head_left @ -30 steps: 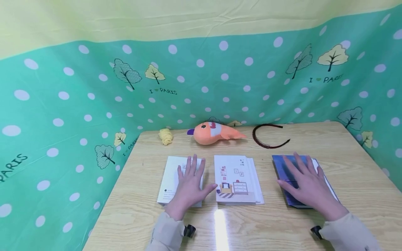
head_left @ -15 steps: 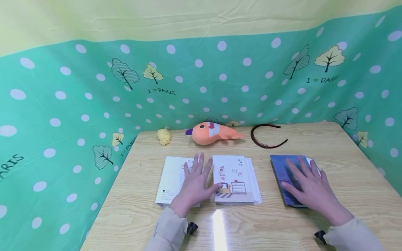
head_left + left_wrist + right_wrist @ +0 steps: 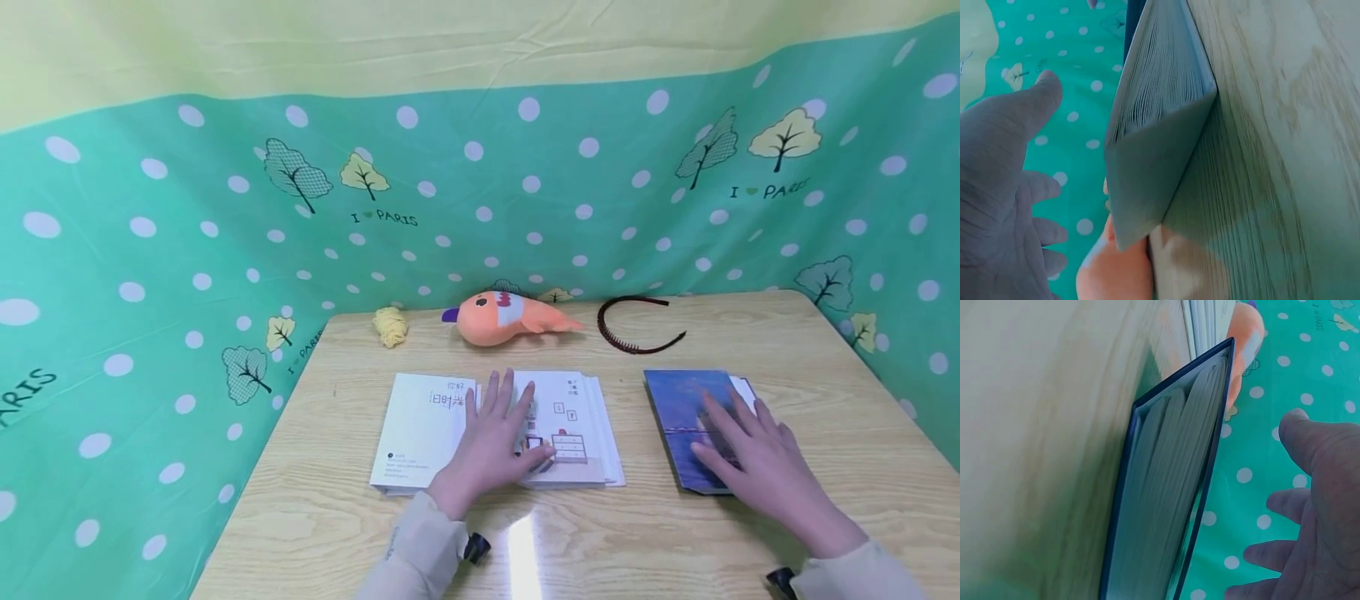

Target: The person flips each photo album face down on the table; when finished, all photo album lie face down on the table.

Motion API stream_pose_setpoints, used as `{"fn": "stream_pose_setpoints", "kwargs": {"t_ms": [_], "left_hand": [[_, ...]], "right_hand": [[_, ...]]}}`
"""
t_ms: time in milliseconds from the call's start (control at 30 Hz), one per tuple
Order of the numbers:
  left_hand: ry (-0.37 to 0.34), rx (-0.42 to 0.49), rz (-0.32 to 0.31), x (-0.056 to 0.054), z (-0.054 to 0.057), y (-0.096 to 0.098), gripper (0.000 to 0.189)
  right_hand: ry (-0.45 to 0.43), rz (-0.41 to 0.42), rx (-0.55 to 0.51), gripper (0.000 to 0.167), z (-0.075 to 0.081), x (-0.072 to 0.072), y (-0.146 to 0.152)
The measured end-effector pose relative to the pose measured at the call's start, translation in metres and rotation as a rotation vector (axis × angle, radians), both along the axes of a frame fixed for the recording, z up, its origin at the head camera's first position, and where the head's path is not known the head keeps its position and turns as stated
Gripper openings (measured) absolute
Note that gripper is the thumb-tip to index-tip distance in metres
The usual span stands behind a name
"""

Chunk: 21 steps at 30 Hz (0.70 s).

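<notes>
Books lie flat across the lower frame, presumably for easy reach, and here hover left hand and right hand, splayed above them, gripping nothing!

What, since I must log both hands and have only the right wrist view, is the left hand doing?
Observer: The left hand is held, fingers spread, above the left white book and the middle book.
Operator: I catch part of an orange toy. What lies past its tail?
Observer: A dark headband, its open side facing right in the head view.
Operator: And past its beak?
Observer: A small yellow bundle, near the table's far left corner.
</notes>
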State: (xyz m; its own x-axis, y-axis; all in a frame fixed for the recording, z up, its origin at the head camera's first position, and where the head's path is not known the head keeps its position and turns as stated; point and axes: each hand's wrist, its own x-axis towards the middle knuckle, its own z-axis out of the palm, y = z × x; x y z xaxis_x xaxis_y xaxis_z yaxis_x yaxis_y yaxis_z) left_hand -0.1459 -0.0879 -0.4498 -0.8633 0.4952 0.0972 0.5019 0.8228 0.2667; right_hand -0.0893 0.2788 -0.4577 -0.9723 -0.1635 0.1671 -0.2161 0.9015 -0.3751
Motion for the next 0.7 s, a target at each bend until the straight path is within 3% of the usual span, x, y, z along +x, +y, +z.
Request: {"fn": "stream_pose_setpoints", "kwargs": {"t_ms": [300, 700], "left_hand": [[0.005, -0.052, -0.065, 0.0, 0.002, 0.021, 0.09], [-0.003, -0.109, -0.177, -0.001, 0.008, 0.055, 0.089]], "right_hand": [[-0.008, -0.029, -0.013, 0.073, -0.008, 0.009, 0.012], [-0.089, -0.088, -0.018, 0.076, -0.012, 0.016, 0.026]]}}
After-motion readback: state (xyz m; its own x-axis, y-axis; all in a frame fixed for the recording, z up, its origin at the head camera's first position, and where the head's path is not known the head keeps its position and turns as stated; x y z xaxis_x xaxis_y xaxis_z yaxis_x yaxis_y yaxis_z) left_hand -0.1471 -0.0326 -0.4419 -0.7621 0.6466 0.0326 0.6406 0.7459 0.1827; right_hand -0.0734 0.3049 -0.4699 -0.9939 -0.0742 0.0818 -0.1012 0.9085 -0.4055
